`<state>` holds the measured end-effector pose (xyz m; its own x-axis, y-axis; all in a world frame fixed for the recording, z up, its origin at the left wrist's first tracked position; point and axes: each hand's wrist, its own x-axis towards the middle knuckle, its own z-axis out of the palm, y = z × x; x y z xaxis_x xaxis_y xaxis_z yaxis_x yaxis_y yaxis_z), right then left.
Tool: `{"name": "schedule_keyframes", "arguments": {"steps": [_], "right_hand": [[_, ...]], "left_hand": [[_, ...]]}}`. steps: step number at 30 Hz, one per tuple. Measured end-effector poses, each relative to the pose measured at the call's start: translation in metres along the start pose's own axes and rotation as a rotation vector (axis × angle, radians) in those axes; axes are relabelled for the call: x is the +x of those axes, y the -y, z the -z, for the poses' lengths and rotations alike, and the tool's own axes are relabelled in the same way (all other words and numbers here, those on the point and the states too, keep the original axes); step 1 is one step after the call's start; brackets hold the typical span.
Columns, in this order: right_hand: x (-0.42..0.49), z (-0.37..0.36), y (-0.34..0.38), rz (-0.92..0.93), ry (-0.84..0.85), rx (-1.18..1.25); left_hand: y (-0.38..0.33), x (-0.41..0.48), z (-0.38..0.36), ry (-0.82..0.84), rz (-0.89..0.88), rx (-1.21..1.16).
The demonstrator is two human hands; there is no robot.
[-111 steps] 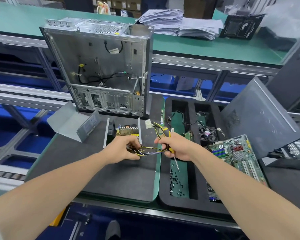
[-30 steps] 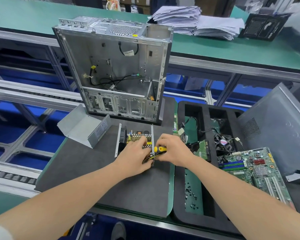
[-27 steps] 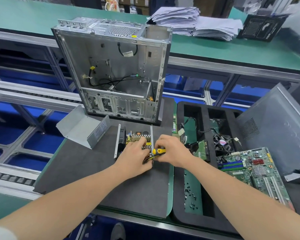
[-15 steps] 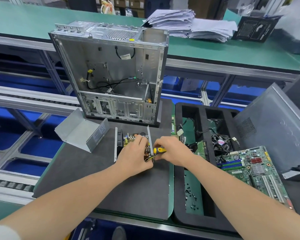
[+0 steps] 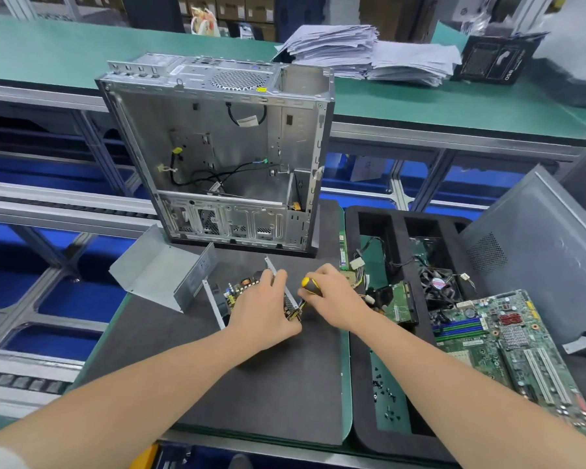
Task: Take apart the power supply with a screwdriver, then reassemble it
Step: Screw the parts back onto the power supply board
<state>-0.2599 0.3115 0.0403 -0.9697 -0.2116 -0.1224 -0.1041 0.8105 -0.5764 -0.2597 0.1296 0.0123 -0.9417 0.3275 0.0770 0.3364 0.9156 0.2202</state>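
The opened power supply (image 5: 241, 292) lies on a dark mat (image 5: 268, 384) on the tabletop (image 5: 115, 316). It is held by the left grip (image 5: 261, 309), whose fingers are curled over its upright metal wall. The bare circuit board is seen just left of that grip. A screwdriver (image 5: 310, 285) with a yellow-and-black handle is clasped in the right grip (image 5: 335, 299), with the fingers wrapped round the handle. Its shaft is angled down between the two grips towards the wall's near end, where yellow and black wires are bunched. Whether the tip is seated in a screw cannot be told.

A grey metal cover (image 5: 163, 275) lies left of the left grip, apart from it. A stripped computer case (image 5: 224, 157) stands upright beyond both grips. Right of the right grip a black foam tray (image 5: 359, 367) is set, and in it a fan (image 5: 437, 286) and loose screws (image 5: 384, 397) are kept. A green motherboard (image 5: 508, 346) rests further right.
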Motion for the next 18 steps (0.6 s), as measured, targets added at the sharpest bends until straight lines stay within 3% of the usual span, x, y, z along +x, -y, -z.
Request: {"name": "schedule_keyframes", "arguments": {"steps": [5,15,18], "right_hand": [[0.003,-0.012,0.005,0.01,-0.115,0.243],[0.035,-0.024,0.022,-0.348,-0.268,0.41],[0.035,-0.025,0.021,-0.433,-0.249,0.49]], "left_hand": [[0.002,0.0,-0.001,-0.001,-0.01,-0.004],[0.006,0.003,-0.001,0.009,-0.051,-0.032],[0.014,0.009,0.004,-0.05,-0.216,0.092]]}}
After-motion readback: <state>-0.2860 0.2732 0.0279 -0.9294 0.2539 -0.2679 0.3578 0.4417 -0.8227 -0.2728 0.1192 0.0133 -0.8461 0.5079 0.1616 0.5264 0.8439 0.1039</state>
